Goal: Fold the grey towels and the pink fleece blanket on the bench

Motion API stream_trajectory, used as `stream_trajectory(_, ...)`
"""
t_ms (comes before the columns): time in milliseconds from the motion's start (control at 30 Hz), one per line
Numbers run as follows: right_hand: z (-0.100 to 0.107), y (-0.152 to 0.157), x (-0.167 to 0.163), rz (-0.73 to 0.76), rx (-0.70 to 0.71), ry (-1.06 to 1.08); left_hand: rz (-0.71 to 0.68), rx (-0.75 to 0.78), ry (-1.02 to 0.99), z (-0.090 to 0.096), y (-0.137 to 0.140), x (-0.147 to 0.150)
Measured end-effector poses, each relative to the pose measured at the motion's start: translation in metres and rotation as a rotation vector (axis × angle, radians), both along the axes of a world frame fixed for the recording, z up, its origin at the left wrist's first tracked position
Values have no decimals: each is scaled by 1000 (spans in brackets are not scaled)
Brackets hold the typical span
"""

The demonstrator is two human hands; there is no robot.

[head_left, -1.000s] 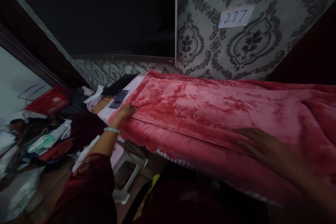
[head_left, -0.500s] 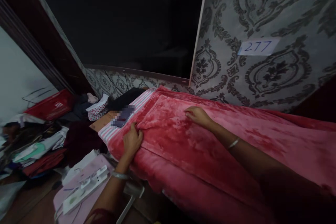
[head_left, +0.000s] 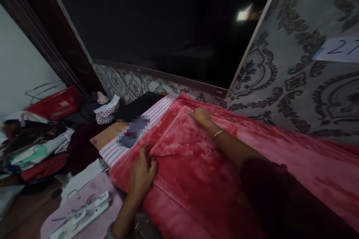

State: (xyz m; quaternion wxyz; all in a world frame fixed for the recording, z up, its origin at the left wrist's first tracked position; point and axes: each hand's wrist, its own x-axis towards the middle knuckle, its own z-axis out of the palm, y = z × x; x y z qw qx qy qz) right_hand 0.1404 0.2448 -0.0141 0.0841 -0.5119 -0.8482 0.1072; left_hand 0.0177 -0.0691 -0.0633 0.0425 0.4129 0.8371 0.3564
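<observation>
A plush red blanket [head_left: 179,149] covers a long surface below the wall. My left hand [head_left: 141,171] rests on its near left part, index finger and thumb apart, and a crease runs off from beside the thumb. Farther back, my right hand [head_left: 201,115] is closed, its fingertips pinching a raised fold of the blanket. Beyond the blanket's left edge shows a pink, grey and white striped cloth [head_left: 114,153]. A dark item [head_left: 131,138], blurred out, lies on that cloth.
At the lower left, a pink table [head_left: 112,209] carries a white power strip [head_left: 95,209]. Piled clothes [head_left: 42,153] and a red bag [head_left: 56,104] lie farther left. A big dark screen [head_left: 157,18] hangs on the patterned wall [head_left: 303,82] behind.
My right hand has moved left and away along the blanket, lifting a fold into a peak. My left hand stays near the same spot. The view has turned left.
</observation>
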Motion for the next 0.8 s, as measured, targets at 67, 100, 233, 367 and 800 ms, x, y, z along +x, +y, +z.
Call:
stream_trajectory(67,1,6,-7,-21,9,6,8,-7,-10,-2,0,0)
stream_trajectory(100,2,11,-9,-30,21,18,12,-5,-14,-3,0,0)
stream_trajectory(233,6,42,-6,-25,95,150,36,23,-48,-3,-1,1)
stream_trajectory(367,-9,64,-2,67,30,189,47,86,-111,-5,-1,0)
stream_trajectory(800,-23,87,-22,204,-79,309,8,254,-284,4,-2,3)
